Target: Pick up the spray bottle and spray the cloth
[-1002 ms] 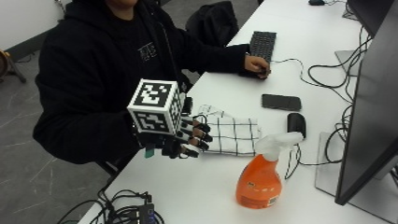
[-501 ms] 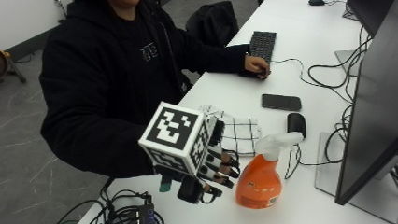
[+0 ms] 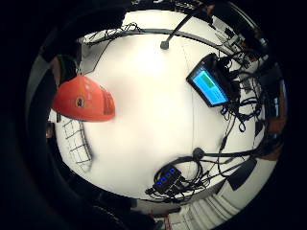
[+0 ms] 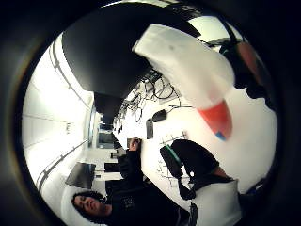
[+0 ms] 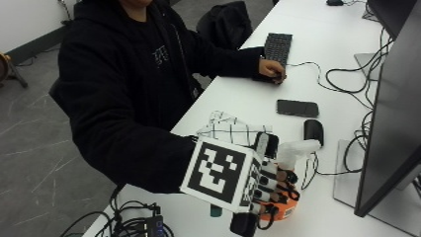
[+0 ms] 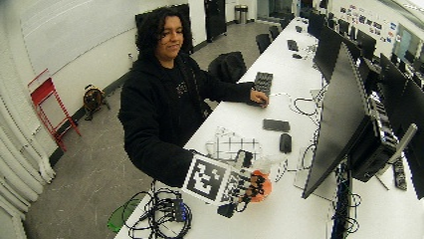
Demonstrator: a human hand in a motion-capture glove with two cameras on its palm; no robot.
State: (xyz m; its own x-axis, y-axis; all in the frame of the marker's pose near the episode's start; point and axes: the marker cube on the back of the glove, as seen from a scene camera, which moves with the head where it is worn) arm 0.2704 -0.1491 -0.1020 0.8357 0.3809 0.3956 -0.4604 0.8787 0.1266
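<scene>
Outside view: gloved right hand, fingers curled round orange bottle w/ white trigger head; cloth just beside, on table.

On the long white table, the white cloth with a black grid lies at the person's edge. The orange plastic spray bottle with a white trigger head stands just beyond the cloth, toward the big dark monitor. The black-gloved right hand is against the bottle's near side. The black computer mouse and flat black phone lie past the cloth, and the black keyboard farther still.
</scene>
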